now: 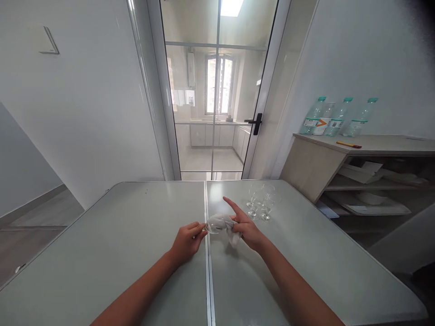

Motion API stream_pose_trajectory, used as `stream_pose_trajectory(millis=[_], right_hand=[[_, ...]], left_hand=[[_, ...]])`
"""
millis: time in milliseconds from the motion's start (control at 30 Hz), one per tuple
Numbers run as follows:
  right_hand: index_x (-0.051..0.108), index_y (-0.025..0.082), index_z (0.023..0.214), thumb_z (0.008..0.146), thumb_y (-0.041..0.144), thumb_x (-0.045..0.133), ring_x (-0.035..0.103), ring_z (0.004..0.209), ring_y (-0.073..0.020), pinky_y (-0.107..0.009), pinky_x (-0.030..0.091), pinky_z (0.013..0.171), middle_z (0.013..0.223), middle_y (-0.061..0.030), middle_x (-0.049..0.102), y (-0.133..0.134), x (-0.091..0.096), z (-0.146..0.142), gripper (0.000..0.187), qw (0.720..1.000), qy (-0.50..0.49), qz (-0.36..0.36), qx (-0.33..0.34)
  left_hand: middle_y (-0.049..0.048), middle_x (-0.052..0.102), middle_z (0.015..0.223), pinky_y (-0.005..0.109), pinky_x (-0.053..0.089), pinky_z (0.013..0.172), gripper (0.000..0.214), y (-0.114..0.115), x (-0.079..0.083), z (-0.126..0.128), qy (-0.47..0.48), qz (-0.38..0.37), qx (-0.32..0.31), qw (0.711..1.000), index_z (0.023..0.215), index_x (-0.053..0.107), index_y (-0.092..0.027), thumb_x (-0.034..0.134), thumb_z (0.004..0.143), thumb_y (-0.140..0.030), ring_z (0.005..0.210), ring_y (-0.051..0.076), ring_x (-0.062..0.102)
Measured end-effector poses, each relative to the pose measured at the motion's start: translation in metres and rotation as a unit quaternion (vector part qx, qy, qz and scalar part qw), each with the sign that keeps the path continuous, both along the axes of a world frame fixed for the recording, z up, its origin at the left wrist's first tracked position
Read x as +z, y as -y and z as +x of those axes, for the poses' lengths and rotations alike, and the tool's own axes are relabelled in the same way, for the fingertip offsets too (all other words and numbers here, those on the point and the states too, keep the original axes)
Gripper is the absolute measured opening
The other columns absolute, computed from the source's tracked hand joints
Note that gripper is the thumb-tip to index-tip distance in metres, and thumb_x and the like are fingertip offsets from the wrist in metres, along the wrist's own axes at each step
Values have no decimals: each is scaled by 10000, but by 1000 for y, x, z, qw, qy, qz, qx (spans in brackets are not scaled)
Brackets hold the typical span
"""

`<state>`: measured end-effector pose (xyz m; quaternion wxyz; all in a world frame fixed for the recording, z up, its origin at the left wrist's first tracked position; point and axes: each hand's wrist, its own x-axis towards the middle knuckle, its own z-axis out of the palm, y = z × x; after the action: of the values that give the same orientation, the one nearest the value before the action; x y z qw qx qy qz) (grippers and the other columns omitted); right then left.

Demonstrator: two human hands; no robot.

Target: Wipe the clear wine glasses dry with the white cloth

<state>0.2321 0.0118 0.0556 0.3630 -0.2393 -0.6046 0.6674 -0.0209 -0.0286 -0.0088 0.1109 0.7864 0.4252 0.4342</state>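
Note:
A clear stemmed glass (212, 226) lies on its side in the air above the table's middle seam. My left hand (188, 240) is closed round its stem end, with the fingers pinched together. Bunched white cloth (234, 237) fills the glass's mouth and hangs down below it. My right hand (246, 228) grips this cloth at the glass's open end, its index finger stretched out away from me. Just beyond that hand, several stemmed glasses (265, 201) stand grouped on the table.
The pale table (152, 280) has a metal strip along its middle. At the right, a wooden shelf unit (312, 158) carries several plastic bottles (358, 120) and a brush (349, 145). A glass door (200, 136) with a black handle (257, 124) stands behind the table.

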Motion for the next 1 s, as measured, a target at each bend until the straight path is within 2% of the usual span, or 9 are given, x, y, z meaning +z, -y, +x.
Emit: stream_pose_trajectory(millis=[100,233,400,533,600,667,767,867,1000], right_hand=[[236,320,1574,680,58,507,408,655,-121,-231,293,616,783,38,567,0,0,-1,970,1000,27,5,9],[253,311,1573,685,47,485,359,611,-116,-232,283,596,699,64,478,0,-6,-1,956,991,85,64,84],[461,281,1484,819,64,424,439,704,-166,-345,409,798,665,42,468,1,-14,0,701,929,163,328,45],[571,297,1377,878,90,400,517,728,-194,-512,351,1014,809,-10,632,1,-23,1,566,876,140,461,13],[642,288,1276,859,106,430,540,754,-203,-495,381,981,873,-32,666,0,-25,0,502,892,124,435,-17],[635,261,1274,807,111,460,533,740,-197,-407,437,842,820,-24,646,-1,-23,-2,520,938,106,325,-49],[444,253,1457,716,110,498,468,646,-154,-270,373,640,722,24,557,0,-16,-4,756,991,82,98,-51],[284,272,1536,642,106,527,432,625,-136,-234,307,582,739,34,533,2,-10,-5,942,998,49,-26,-26],[205,276,1565,635,88,513,397,618,-133,-237,290,586,711,47,515,5,-9,-8,997,999,44,-15,11]], left_hand=[[41,613,756,235,404,606,296,1,-3,2,-36,55,1,998,1207,686,-171,509,988,-262,599,114,492],[20,556,666,238,360,575,302,1,6,0,4,-55,-80,995,990,760,-155,515,989,-332,590,112,438],[-16,457,561,237,281,550,425,-6,16,-7,115,-200,-164,959,751,770,-104,638,898,-480,563,93,350],[1,499,585,235,289,548,417,-7,17,-10,160,-223,-154,949,882,800,-99,655,886,-490,581,103,364],[12,527,608,236,313,559,394,-6,17,-10,132,-179,-124,967,937,802,-114,627,915,-466,592,110,396],[25,568,654,236,353,577,357,-5,14,-10,80,-111,-85,987,993,789,-132,579,956,-418,600,114,439],[37,609,724,234,398,600,299,-5,7,-9,-31,18,-36,999,1140,735,-168,520,993,-315,601,114,488],[37,611,726,241,398,601,298,-4,1,-8,-95,105,-10,990,1221,691,-183,524,985,-256,594,120,496],[29,586,712,239,377,594,288,-3,4,-6,-3,0,-48,999,1123,742,-170,529,986,-307,601,113,464]])
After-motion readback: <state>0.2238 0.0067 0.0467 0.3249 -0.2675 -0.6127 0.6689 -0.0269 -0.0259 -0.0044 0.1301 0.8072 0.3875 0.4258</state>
